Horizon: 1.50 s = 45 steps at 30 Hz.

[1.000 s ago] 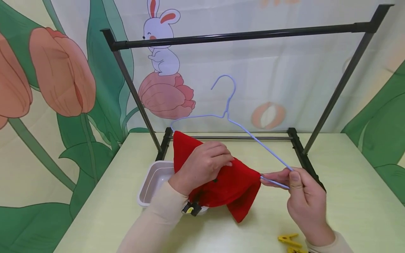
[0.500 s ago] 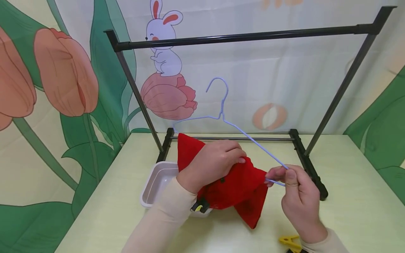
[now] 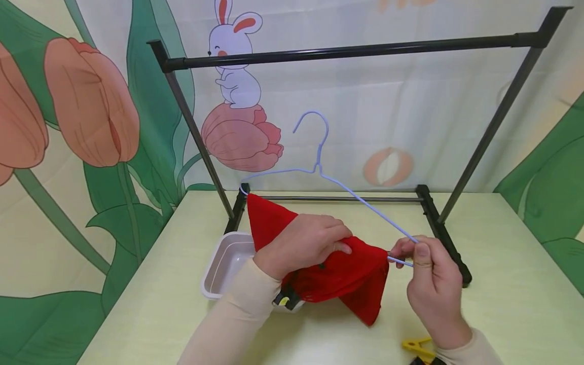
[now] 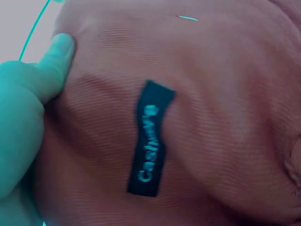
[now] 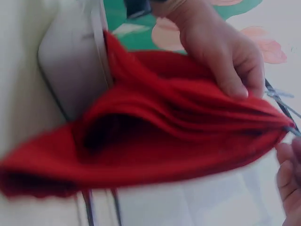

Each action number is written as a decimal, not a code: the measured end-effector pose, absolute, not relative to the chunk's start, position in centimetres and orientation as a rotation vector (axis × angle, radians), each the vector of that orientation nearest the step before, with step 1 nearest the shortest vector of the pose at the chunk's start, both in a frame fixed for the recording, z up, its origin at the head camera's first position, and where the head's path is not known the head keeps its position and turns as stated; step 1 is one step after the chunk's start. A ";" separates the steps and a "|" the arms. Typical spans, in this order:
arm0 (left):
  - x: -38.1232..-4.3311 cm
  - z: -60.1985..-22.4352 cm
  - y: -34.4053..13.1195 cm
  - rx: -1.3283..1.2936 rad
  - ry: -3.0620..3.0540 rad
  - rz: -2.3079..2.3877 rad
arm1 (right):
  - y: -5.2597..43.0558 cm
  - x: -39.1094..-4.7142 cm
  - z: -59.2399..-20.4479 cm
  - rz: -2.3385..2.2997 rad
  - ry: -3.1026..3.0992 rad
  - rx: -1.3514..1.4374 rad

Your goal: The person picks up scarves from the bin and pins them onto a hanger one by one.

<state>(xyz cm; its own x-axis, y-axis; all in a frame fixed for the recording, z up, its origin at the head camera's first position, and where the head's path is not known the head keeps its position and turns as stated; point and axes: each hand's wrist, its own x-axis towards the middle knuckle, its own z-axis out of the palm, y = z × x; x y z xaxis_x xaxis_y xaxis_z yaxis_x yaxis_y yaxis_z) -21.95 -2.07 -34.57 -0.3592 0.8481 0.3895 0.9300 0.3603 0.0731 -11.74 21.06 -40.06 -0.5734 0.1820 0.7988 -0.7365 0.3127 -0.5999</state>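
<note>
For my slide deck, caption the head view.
Left hand holds red cloth while right hand grips one end of a lavender hanger, before a black rack.

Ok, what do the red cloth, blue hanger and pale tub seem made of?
Red cloth: soft, matte fabric, perhaps knit; fine ridges show in the left wrist view. The fibre can't be told.
Blue hanger: probably coated metal wire, being thin, smooth and evenly coloured; plastic isn't ruled out.
Pale tub: likely moulded plastic, smooth, with rounded corners and an even colour.
</note>
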 end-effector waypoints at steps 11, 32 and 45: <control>-22.1 -34.4 -2.4 -1.587 -2.189 -0.272 | 23.7 -10.4 -36.0 1.510 -2.237 0.440; -21.1 -34.9 -1.0 -1.613 -2.251 -0.295 | 22.2 -11.0 -37.2 1.175 -2.164 0.441; -20.2 -33.5 0.9 -1.554 -2.078 -0.258 | 22.5 -11.5 -38.0 1.042 -2.095 0.516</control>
<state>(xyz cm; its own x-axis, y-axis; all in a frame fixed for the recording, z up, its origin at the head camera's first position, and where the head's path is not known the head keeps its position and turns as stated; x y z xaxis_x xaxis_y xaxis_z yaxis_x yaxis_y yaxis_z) -20.24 0.92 -33.49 -0.1999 0.8335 0.5151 0.9341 0.3208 -0.1566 -11.51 22.49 -37.99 -0.6545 -0.0313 0.7554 -0.6214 0.5914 -0.5139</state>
